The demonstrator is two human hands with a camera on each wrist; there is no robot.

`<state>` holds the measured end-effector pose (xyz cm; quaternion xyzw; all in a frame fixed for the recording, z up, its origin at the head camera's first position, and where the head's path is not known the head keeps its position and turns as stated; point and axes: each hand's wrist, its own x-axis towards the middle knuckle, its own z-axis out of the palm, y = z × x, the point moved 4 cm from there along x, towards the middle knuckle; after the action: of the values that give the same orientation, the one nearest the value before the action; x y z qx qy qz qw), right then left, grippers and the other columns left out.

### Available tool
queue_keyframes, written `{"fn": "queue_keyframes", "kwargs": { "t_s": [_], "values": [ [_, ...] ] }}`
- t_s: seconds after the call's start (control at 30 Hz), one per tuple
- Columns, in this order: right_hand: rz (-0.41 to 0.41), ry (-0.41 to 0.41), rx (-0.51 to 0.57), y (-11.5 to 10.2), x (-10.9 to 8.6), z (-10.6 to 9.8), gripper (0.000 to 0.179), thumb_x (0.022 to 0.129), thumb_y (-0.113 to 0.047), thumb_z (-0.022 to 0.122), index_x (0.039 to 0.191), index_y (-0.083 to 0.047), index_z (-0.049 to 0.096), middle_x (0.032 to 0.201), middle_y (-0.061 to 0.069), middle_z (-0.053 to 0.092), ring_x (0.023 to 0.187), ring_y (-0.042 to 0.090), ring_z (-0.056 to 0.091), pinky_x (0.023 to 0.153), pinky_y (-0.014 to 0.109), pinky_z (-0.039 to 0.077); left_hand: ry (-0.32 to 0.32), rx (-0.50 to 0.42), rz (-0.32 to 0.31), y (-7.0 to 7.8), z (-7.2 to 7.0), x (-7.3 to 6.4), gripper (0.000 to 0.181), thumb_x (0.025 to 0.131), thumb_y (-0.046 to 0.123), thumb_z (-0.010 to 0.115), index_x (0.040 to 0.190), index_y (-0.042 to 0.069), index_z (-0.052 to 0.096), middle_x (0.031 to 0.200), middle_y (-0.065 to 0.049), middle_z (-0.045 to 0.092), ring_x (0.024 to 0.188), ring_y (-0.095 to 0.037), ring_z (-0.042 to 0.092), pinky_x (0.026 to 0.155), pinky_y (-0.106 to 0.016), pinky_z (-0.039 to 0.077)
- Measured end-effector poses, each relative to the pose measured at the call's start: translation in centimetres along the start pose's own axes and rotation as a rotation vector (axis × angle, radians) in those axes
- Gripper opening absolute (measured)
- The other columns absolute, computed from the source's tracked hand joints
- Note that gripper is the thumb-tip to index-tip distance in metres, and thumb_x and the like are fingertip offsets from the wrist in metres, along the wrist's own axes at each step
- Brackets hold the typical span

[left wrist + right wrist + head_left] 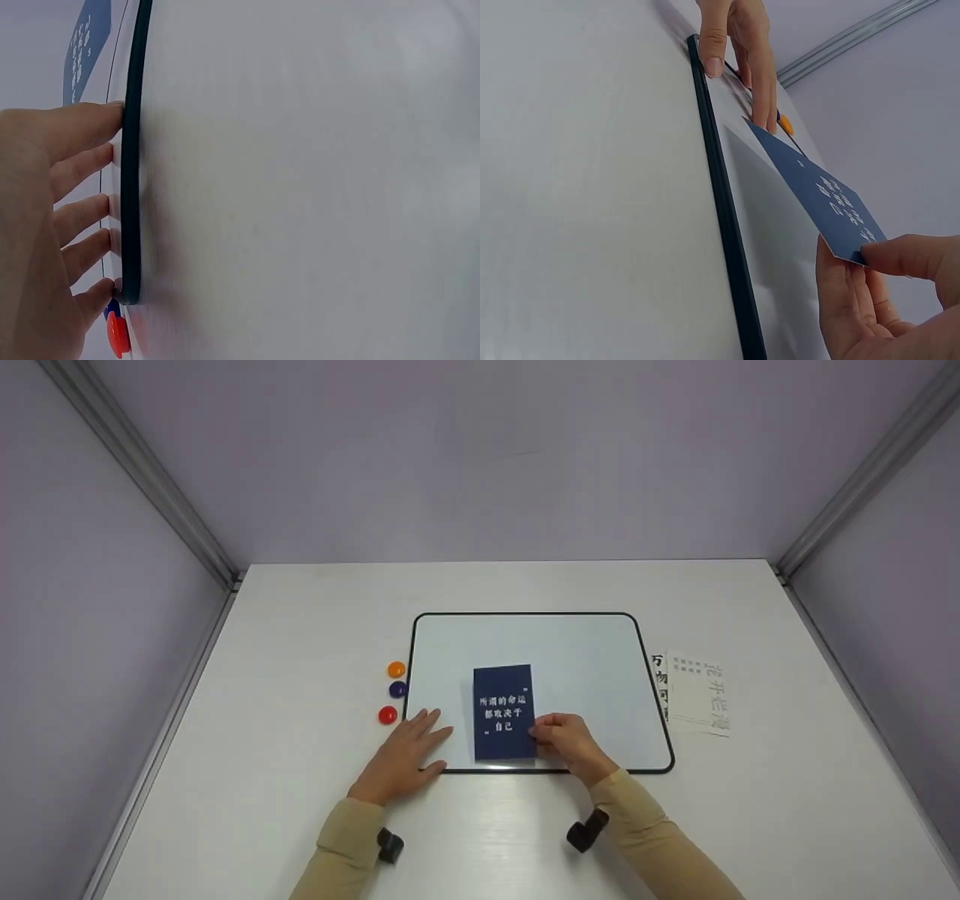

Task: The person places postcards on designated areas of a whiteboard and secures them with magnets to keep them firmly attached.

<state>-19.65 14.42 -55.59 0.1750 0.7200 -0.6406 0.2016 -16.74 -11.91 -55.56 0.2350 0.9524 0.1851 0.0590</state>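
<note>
I see right grip pinching card at lower right edge, long axis fore-aft over whiteboard; left grip, spread wide, farther off leftward.

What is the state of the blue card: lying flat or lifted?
Lifted: the right hand pinches the blue card, and a shadowed gap shows beneath it, over the whiteboard.

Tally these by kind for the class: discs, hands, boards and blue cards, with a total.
Orange disc, dark disc, red disc: 3
Left hand, right hand: 2
Board: 1
Blue card: 1
Total: 7
</note>
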Motion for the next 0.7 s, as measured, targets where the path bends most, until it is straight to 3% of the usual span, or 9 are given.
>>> {"fn": "queue_keyframes", "kwargs": {
  "t_s": [0.23, 0.53, 0.7],
  "values": [
    [-0.007, 0.005, -0.003, 0.1, -0.2, 0.9, 0.004, 0.084, 0.001, 0.063, 0.088, 0.001, 0.062, 0.075, 0.002, 0.062, 0.068, 0.011, 0.06, 0.06, 0.02, 0.052, 0.001, 0.0, 0.013, -0.1, 0.0, 0.0, 0.052, 0.093, 0.032, 0.059, 0.142, 0.015, 0.048, 0.156, -0.011, 0.037, 0.147, -0.032, 0.032, 0.122, -0.05, 0.028],
    [-0.008, 0.048, -0.026, 0.2, -0.1, 1.6, 0.004, 0.084, 0.001, 0.063, 0.088, 0.001, 0.062, 0.075, 0.002, 0.06, 0.069, 0.012, 0.059, 0.061, 0.02, 0.051, -0.018, 0.0, -0.017, -0.1, 0.2, 0.0, 0.054, 0.094, 0.037, 0.057, 0.144, 0.019, 0.046, 0.158, -0.007, 0.034, 0.149, -0.029, 0.029, 0.123, -0.048, 0.026],
    [-0.043, 0.086, -0.112, 0.1, -0.4, 2.0, 0.004, 0.082, 0.001, 0.064, 0.084, 0.001, 0.061, 0.074, 0.002, 0.059, 0.068, 0.012, 0.058, 0.06, 0.02, 0.05, -0.008, -0.003, -0.006, -0.1, 0.1, 0.0, 0.053, 0.094, 0.035, 0.057, 0.143, 0.017, 0.047, 0.158, -0.009, 0.035, 0.148, -0.031, 0.03, 0.123, -0.049, 0.026]
  ]
}}
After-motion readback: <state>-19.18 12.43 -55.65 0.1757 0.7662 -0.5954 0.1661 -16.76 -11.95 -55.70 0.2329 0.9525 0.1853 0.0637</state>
